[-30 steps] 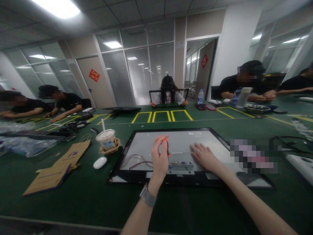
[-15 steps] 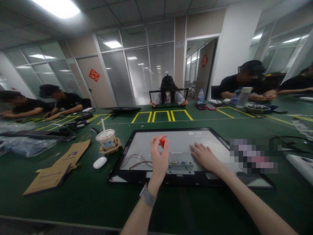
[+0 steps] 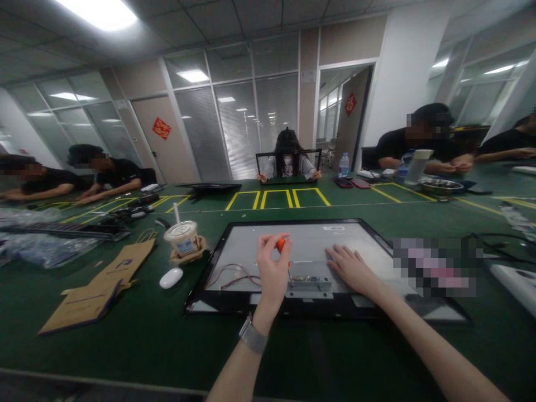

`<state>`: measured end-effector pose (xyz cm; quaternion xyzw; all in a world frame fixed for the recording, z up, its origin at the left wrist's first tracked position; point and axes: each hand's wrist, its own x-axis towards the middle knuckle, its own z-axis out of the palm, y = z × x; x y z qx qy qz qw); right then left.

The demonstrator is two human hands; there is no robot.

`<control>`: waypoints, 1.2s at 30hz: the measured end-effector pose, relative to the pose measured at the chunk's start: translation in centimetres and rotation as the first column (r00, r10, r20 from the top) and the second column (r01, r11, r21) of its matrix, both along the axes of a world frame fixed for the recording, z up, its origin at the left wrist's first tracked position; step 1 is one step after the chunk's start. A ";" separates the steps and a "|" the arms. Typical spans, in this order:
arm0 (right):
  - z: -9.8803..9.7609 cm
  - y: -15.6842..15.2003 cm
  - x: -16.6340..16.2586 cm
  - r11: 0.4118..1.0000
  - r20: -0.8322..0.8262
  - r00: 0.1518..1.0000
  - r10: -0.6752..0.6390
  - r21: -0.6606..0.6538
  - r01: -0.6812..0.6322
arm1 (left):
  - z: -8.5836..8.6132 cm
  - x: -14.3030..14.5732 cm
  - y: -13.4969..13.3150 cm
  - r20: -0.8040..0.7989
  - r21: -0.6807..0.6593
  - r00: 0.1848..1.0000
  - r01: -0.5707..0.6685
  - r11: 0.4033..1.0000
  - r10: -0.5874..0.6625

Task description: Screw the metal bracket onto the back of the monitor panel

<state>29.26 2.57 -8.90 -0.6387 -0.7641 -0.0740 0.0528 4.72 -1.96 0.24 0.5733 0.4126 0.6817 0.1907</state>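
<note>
A flat monitor panel (image 3: 318, 243) lies face down on the green table, its grey metal back up inside a black frame. My left hand (image 3: 272, 271) is closed round an orange-handled screwdriver (image 3: 281, 244), held upright with its tip at the small metal connector bracket (image 3: 309, 286) near the panel's front edge. My right hand (image 3: 350, 269) rests flat on the panel's back just right of the bracket, fingers spread. Thin coloured wires (image 3: 232, 276) run across the panel left of my left hand.
A plastic cup with a straw (image 3: 183, 238), a white mouse (image 3: 171, 277) and flattened brown paper bags (image 3: 100, 285) lie to the left. Cables (image 3: 494, 245) and a white device (image 3: 517, 282) sit at right. Other people work along the far and side edges of the table.
My left hand's fingers have shifted on the screwdriver handle, turning it in place. My right hand and the panel have stayed still.
</note>
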 end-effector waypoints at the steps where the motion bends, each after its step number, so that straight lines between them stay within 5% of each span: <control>1: -0.1 0.0 0.0 1.000 -0.005 1.000 0.003 0.005 -0.003 | 0.0 0.0 0.0 0.006 -0.006 1.000 0.006 1.000 -0.006; 8: -0.1 0.1 0.0 1.000 0.004 1.000 -0.014 -0.002 0.014 | 0.1 0.0 -0.4 0.073 -0.087 0.988 0.141 0.986 -0.135; 15: 0.3 -0.2 -0.3 1.000 0.010 1.000 -0.011 -0.018 0.012 | 0.0 -0.1 0.0 0.006 -0.041 0.999 0.040 0.998 -0.040; 36: 0.0 0.1 0.0 1.000 -0.022 1.000 0.007 -0.007 -0.007 | -0.3 0.1 0.0 0.037 -0.114 0.990 0.142 0.983 -0.138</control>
